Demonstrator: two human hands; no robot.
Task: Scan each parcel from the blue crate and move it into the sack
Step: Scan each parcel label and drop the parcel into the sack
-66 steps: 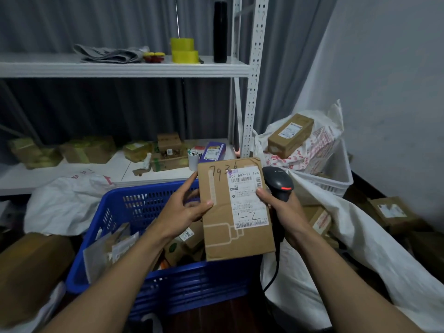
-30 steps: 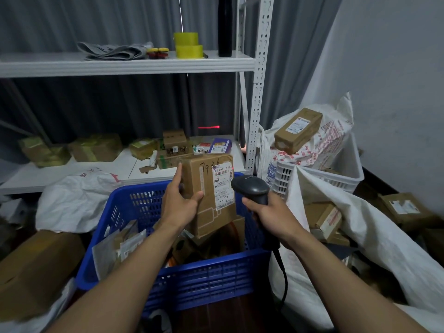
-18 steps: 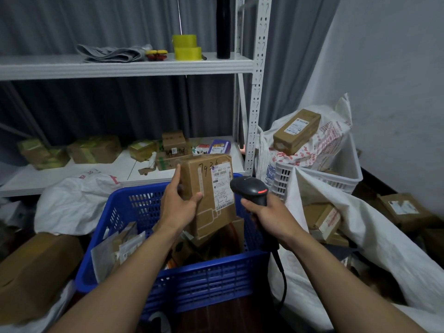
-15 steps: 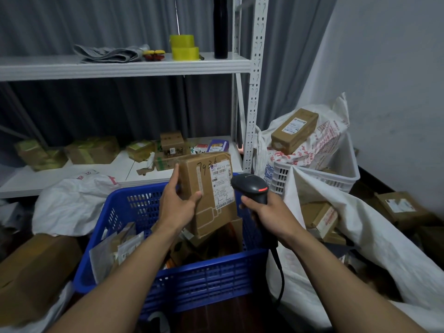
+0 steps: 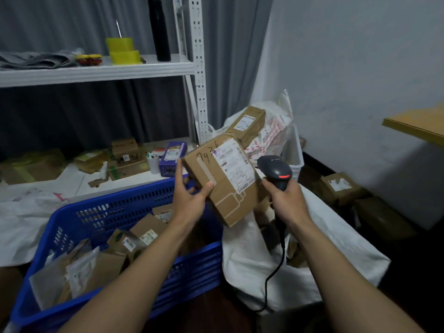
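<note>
carrying the parcel point(image 5: 224, 188) off to the right now: half a second ago holding it upright above the blue crate point(image 5: 192, 272) with its label turned to the scanner point(image 5: 276, 169), now tilting it so its lower corner is hanging past the crate's right rim, over the mouth of the sack point(image 5: 252, 267). probably finishing the scan and heading for the drop, though getting no confirmation beyond the scanner's red light. gripping the parcel's left edge with the left hand point(image 5: 189, 198), thumb on the top face, fingers underneath. wrapping the right hand point(image 5: 286, 200) round the scanner's handle, keeping its head just beside the label, cable trailing down across the sack.

leaving plenty in the crate: small cardboard boxes point(image 5: 146, 233) and clear-bagged packets point(image 5: 79, 272) lying jumbled, so likely facing many more rounds. seeing brown cardboard point(image 5: 264, 210) inside the sagging sack, not managing a count. noticing behind it a white basket point(image 5: 296, 152) holding a printed bag point(image 5: 276, 133), with a long box point(image 5: 248, 123) lying on top.
</note>
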